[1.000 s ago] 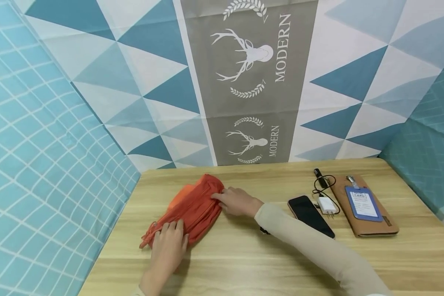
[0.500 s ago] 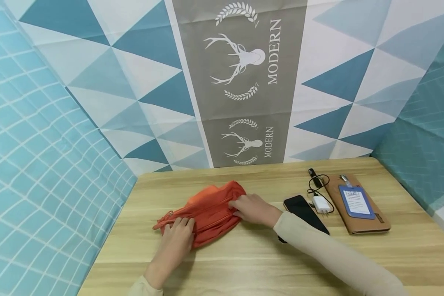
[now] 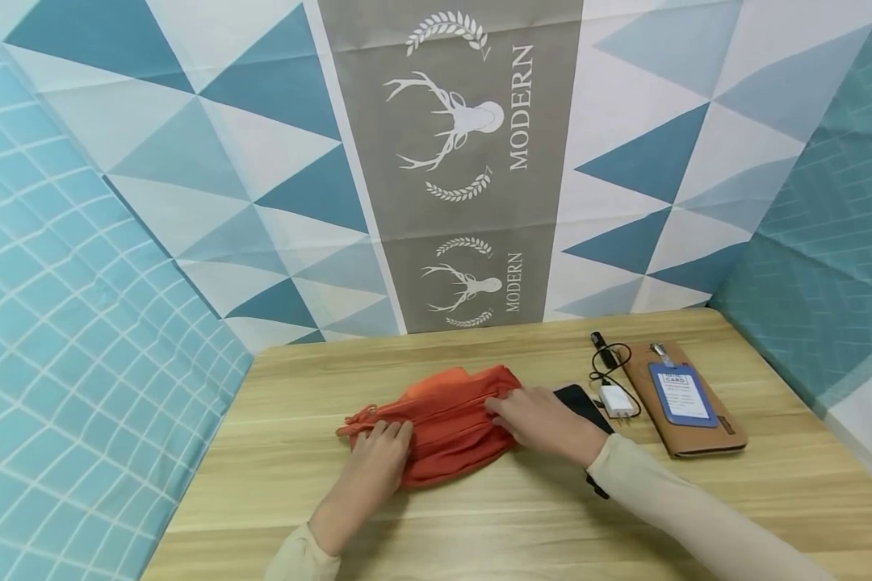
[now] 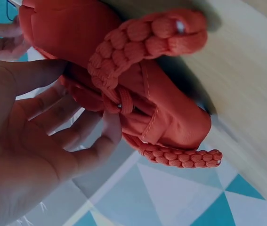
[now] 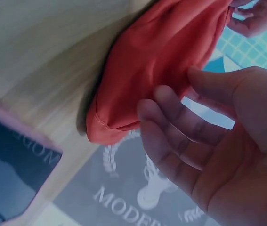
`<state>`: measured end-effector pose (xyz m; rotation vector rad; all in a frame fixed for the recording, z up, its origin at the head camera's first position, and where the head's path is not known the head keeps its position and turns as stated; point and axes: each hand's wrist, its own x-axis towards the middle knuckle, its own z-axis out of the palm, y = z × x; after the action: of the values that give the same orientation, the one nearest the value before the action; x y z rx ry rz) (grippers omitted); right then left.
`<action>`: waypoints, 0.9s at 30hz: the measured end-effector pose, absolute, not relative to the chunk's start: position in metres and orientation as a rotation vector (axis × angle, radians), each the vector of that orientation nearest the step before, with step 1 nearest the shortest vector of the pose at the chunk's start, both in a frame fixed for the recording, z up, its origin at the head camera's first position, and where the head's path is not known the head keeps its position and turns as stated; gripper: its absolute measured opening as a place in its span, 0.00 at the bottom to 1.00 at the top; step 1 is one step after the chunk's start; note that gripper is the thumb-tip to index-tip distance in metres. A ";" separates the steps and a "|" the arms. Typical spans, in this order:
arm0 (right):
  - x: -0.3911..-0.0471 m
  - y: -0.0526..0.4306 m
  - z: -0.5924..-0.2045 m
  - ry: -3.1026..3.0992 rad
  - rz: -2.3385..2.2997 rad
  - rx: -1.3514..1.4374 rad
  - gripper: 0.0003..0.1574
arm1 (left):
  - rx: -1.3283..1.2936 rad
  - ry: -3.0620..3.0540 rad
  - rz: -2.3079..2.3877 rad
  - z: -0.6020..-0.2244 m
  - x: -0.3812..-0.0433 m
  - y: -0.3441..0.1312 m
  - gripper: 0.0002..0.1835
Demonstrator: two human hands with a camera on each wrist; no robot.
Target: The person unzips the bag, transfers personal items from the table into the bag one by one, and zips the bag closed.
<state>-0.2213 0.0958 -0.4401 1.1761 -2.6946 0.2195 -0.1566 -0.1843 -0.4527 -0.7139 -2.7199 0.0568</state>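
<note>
A red fabric pouch (image 3: 446,440) with zips along its top lies on the wooden table, a brighter orange piece (image 3: 436,382) showing behind it. My left hand (image 3: 378,468) grips its left end. In the left wrist view, the thumb and fingers pinch the fabric near the zip, close to two braided red cord pulls (image 4: 147,37). My right hand (image 3: 552,424) pinches the zipped top near the pouch's right end. The right wrist view shows its fingers bent against the red fabric (image 5: 152,61). What is inside the pouch is hidden.
A black phone (image 3: 580,403) lies partly behind my right hand. Beyond it sit a white charger (image 3: 616,400) with a black cable, a dark stick-shaped item (image 3: 601,349), and a brown case (image 3: 643,371) bearing a blue card holder (image 3: 683,395). Patterned cloth walls enclose the table.
Both hands have shifted the pouch to the right, nearer the phone, and it has turned to lie more level across the table. My right forearm now covers part of the phone.
</note>
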 end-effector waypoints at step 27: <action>-0.191 0.152 -0.437 -2.657 0.299 0.891 0.14 | -0.899 -2.558 -0.317 -0.427 -0.178 -0.179 0.15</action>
<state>-0.1911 0.1515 -0.4372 0.8911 -2.6573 0.2985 -0.1779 -0.1793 -0.4270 -0.8995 -2.5582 -0.3168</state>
